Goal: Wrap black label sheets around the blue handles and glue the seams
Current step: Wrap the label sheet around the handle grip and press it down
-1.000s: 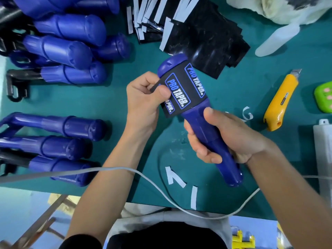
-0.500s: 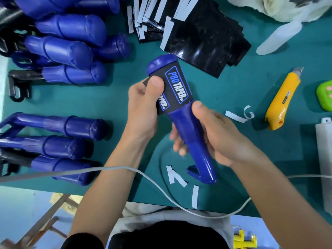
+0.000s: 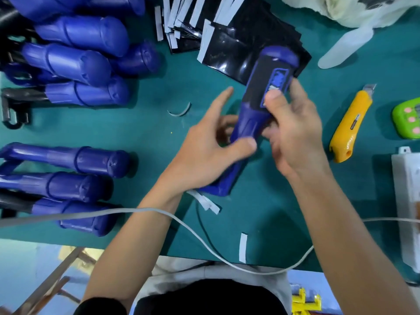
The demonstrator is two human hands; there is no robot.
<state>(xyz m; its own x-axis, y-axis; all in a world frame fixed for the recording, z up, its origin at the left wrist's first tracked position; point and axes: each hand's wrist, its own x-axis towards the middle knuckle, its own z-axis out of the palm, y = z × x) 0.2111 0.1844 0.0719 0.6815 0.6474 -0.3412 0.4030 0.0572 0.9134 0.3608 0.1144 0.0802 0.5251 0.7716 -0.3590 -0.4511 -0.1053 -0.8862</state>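
While left hand (image 3: pixel 204 153), right hand (image 3: pixel 293 133) grip one handle (image 3: pixel 248 120) — one knife (image 3: pixel 350 126) near

The left hand (image 3: pixel 204 153) and right hand (image 3: pixel 295 137) hold a label-wrapped blue handle (image 3: pixel 248 119).

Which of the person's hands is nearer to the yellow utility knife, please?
Right. The right hand grips the blue handle just left of the knife; the left hand holds that handle's lower end, farther left.

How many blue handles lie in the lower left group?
3, side by side: the far handle, the middle handle, the near handle. More may lie past the left edge.
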